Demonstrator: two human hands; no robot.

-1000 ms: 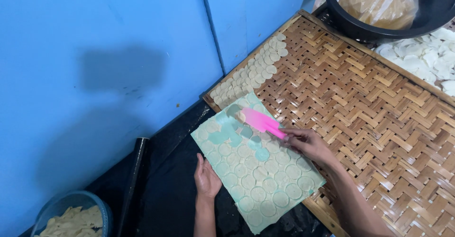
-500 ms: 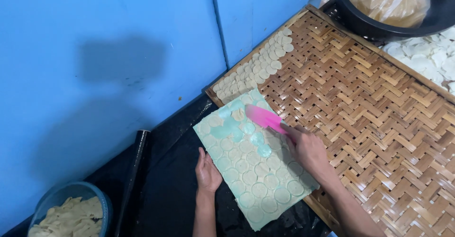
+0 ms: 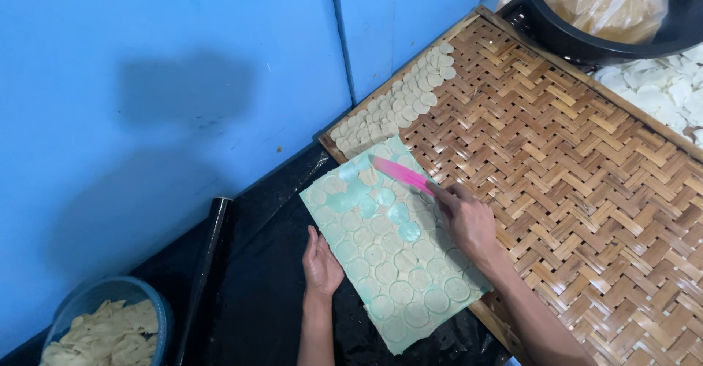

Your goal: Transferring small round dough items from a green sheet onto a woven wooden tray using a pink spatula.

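Note:
A pale green sheet (image 3: 388, 249) covered with several thin round dough discs lies on a black surface, overlapping the near corner of a woven bamboo tray (image 3: 556, 153). My right hand (image 3: 465, 219) grips a pink flat scraper (image 3: 401, 173), its blade lying over the discs at the sheet's far end. Flat on the sheet's left edge rests my left hand (image 3: 321, 265), fingers together, holding it down. A few spots on the sheet are bare where discs are gone. Rows of discs (image 3: 399, 102) lie along the tray's far left edge.
A blue wall (image 3: 168, 102) stands close on the left. A blue bowl of pale chips (image 3: 106, 326) sits at bottom left beside a black roll (image 3: 205, 263). A black tub with a plastic bag (image 3: 608, 7) and more white discs (image 3: 659, 91) are at top right.
My right hand has slid the pink scraper a little along the far part of the sheet. My left hand stays pressed on the sheet's edge. The view has shifted slightly.

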